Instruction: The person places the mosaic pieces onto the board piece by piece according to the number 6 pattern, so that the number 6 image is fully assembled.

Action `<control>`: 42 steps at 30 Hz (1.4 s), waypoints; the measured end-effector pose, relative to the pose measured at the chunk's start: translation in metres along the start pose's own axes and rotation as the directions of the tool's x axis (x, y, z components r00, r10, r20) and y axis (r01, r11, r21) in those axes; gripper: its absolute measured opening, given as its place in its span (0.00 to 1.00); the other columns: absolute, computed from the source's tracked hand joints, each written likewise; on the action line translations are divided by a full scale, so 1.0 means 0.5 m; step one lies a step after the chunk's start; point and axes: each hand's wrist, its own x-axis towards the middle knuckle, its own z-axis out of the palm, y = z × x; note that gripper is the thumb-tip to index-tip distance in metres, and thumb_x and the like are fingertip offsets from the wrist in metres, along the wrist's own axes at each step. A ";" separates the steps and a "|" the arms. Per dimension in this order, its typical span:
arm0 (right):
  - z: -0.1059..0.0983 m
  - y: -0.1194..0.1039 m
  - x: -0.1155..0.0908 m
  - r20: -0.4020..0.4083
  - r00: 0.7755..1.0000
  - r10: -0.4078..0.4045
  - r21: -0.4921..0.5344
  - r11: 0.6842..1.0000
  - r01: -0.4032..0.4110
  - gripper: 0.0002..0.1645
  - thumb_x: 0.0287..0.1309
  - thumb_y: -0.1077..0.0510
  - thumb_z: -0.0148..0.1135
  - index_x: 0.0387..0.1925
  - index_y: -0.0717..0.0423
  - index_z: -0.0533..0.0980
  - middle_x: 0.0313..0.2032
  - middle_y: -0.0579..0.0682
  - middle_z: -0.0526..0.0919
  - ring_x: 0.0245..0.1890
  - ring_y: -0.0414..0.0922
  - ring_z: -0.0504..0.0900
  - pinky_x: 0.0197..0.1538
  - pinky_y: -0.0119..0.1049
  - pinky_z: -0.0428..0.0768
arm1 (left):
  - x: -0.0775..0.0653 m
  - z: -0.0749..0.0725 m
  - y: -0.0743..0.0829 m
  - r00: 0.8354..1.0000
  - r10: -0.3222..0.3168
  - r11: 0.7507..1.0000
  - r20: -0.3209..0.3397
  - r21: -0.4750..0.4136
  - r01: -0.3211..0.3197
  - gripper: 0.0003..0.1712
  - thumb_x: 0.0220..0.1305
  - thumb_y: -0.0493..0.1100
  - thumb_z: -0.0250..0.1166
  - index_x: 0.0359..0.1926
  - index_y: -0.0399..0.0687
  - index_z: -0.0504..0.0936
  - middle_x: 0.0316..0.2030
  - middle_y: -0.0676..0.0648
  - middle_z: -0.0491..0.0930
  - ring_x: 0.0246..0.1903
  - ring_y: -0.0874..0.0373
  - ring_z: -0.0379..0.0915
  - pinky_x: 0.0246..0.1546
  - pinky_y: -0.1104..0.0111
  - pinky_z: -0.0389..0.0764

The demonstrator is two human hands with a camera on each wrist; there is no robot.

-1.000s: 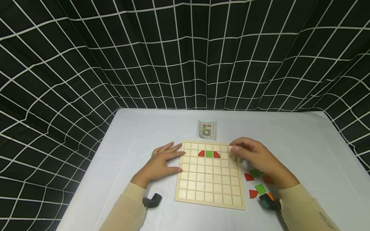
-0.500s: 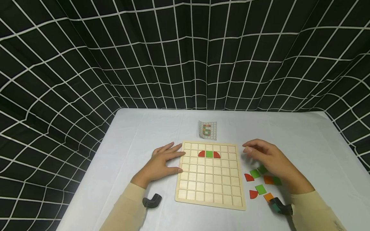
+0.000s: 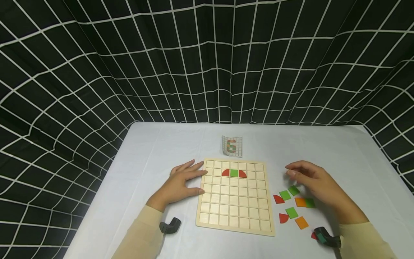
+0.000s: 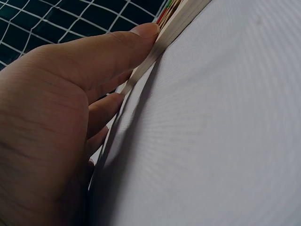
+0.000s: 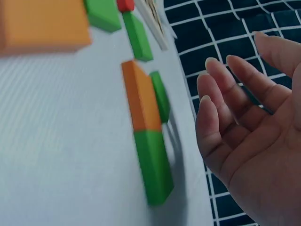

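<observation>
A wooden grid board [image 3: 234,201] lies mid-table. Near its far edge a green square [image 3: 234,173] sits in a cell between two red quarter-circles [image 3: 225,173]. My left hand [image 3: 179,183] rests against the board's left edge, fingers spread; the left wrist view shows the thumb [image 4: 146,31] touching the rim. To the right of the board, my right hand [image 3: 315,180] hovers above the table with loosely bent fingers and nothing in them. In the right wrist view, that hand [image 5: 254,122] is apart from an orange square [image 5: 141,96] and a green square [image 5: 153,167] below it.
Loose tiles lie right of the board: several green squares [image 3: 291,212], orange squares [image 3: 302,222] and red quarter-circles [image 3: 283,218]. A red piece [image 3: 314,236] is partly hidden by the right wrist camera [image 3: 326,237]. Beyond the board lies a pattern card [image 3: 232,146]. A black gridded curtain [image 3: 207,64] surrounds the table.
My right hand has moved right and slightly nearer, from the board's far right corner to beside the loose tiles, uncovering more of them. The left hand and board have stayed still.
</observation>
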 end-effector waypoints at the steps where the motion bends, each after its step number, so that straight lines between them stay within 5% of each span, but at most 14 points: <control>1: -0.001 0.005 -0.001 -0.001 1.000 0.003 0.000 1.000 -0.003 0.20 0.81 0.52 0.64 0.63 0.60 0.82 0.52 0.56 0.87 0.44 0.53 0.84 0.48 0.34 0.76 | 0.000 0.001 0.000 1.000 -0.001 1.000 0.001 0.001 0.001 0.39 0.64 0.63 0.79 0.75 0.64 0.82 0.81 0.59 0.62 0.83 0.53 0.45 0.78 0.46 0.43; 10: -0.006 0.035 -0.011 0.039 0.999 0.026 0.027 0.999 -0.027 0.19 0.78 0.57 0.67 0.62 0.62 0.82 0.56 0.58 0.87 0.48 0.41 0.83 0.50 0.26 0.79 | 0.000 0.007 -0.002 1.000 -0.001 1.000 0.004 0.002 0.001 0.40 0.65 0.64 0.78 0.75 0.64 0.81 0.81 0.60 0.62 0.83 0.54 0.45 0.78 0.46 0.42; 22: 0.005 0.062 -0.012 0.097 0.993 0.073 -0.044 0.997 -0.069 0.22 0.68 0.60 0.75 0.62 0.57 0.83 0.54 0.52 0.87 0.49 0.51 0.78 0.47 0.32 0.80 | 0.000 0.010 -0.003 1.000 -0.005 1.000 0.012 0.009 0.005 0.40 0.65 0.63 0.78 0.75 0.64 0.81 0.82 0.59 0.62 0.83 0.53 0.45 0.78 0.46 0.42; 34: -0.011 0.064 -0.009 0.161 0.987 -0.013 -0.088 0.996 0.028 0.27 0.61 0.63 0.79 0.61 0.53 0.84 0.58 0.49 0.85 0.54 0.48 0.79 0.57 0.21 0.72 | -0.004 -0.001 0.003 1.000 -0.008 1.000 -0.004 0.008 0.008 0.39 0.65 0.62 0.78 0.75 0.64 0.81 0.82 0.59 0.62 0.84 0.52 0.45 0.78 0.45 0.42; 42: -0.003 0.067 -0.013 0.100 0.995 -0.010 -0.164 0.986 0.026 0.22 0.62 0.63 0.79 0.57 0.57 0.86 0.43 0.48 0.79 0.43 0.48 0.74 0.43 0.31 0.75 | -0.003 -0.004 0.005 1.000 0.014 1.000 -0.005 0.008 -0.014 0.39 0.64 0.61 0.79 0.75 0.61 0.82 0.82 0.56 0.63 0.83 0.49 0.47 0.78 0.43 0.43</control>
